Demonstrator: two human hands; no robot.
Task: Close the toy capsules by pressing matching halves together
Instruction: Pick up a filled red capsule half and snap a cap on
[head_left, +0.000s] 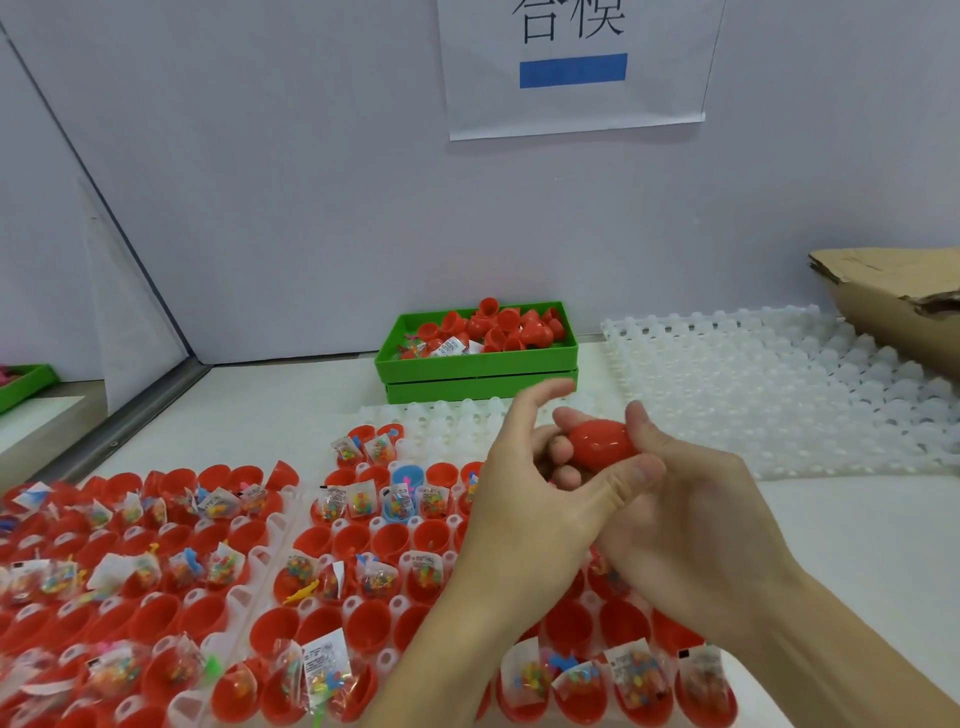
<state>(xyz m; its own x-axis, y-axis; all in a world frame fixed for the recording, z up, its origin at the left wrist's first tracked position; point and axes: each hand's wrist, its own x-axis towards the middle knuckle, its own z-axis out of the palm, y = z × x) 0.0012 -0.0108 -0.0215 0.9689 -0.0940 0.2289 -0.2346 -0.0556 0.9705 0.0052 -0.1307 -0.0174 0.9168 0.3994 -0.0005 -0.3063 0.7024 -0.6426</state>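
Right hand (691, 499) gripped a closed red capsule (601, 446), fingers and thumb curled round it, above the tray (270, 558) of open halves. Left hand (524, 483) touched the capsule's near end with bent fingers, forefinger raised; its grip could not be confirmed.

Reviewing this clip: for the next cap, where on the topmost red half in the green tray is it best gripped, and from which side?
Judging from its pose, grip the topmost red half across its rounded outer wall, coming from above. It sits proud of the pile in the green tray, so its sides look exposed, while neighbours crowd it lower down. Which way its opening faces is too small to tell.
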